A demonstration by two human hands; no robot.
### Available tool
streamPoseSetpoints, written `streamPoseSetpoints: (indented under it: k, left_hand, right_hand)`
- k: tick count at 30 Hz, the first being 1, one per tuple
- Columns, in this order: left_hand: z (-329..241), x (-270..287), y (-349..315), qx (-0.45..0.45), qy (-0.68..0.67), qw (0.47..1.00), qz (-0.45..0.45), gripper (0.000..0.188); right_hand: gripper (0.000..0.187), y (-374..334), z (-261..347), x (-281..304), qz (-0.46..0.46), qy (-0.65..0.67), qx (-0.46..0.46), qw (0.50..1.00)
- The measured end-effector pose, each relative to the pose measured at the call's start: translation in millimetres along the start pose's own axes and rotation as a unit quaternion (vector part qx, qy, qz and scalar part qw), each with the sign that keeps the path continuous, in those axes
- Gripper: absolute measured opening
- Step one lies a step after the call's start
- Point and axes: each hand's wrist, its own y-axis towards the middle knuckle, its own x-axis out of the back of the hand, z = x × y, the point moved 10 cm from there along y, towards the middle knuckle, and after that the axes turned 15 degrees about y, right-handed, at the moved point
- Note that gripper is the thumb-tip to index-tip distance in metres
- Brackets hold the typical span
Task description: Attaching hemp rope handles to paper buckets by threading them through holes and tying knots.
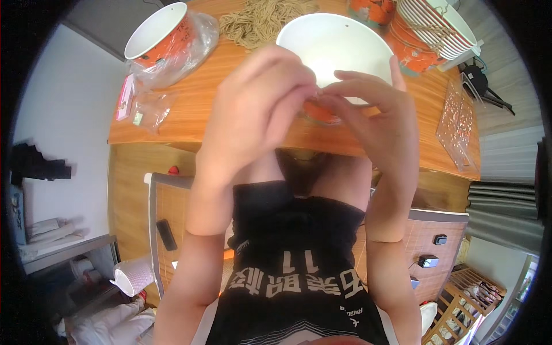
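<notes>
My left hand (256,100) and my right hand (379,118) are raised over the table's near side, their fingertips meeting in a pinch. Whatever lies between the fingers is too small to make out. Just beyond them, partly covered by the hands, a wide paper bucket (336,43) shows its white inside and a bit of orange outer wall. A tangled heap of tan twine (259,22) lies at the far side, left of this bucket.
On the wooden table (184,123), another orange bucket (167,46) stands in clear plastic at left. Nested buckets (422,34) wound with twine are at far right. A clear bag of small pieces (457,123) lies at the right edge. A phone (167,234) rests on the mat beside me.
</notes>
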Motion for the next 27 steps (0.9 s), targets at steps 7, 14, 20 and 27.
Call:
streamPoseSetpoints:
  k: [7, 14, 20, 27]
  left_hand:
    - [25.6, -0.9, -19.5, 0.071, -0.06, 0.992, -0.081, 0.009]
    - [13.2, -3.5, -10.4, 0.073, 0.043, 0.996, 0.039, 0.027]
    - [6.1, -10.7, -10.4, -0.029, 0.07, 0.997, 0.011, 0.035]
    - [-1.5, 3.8, -3.3, 0.025, 0.067, 0.996, 0.058, 0.027]
  right_hand:
    - [0.007, -1.0, 9.0, -5.6, -0.003, -0.038, 0.05, 0.998]
    - [0.014, -3.7, -2.9, -3.9, -0.013, -0.018, 0.019, 1.0]
    - [0.016, -2.2, -0.4, -3.0, -0.027, -0.011, 0.039, 0.999]
    - [0.015, -4.4, -3.9, -1.3, -0.029, -0.038, 0.038, 0.998]
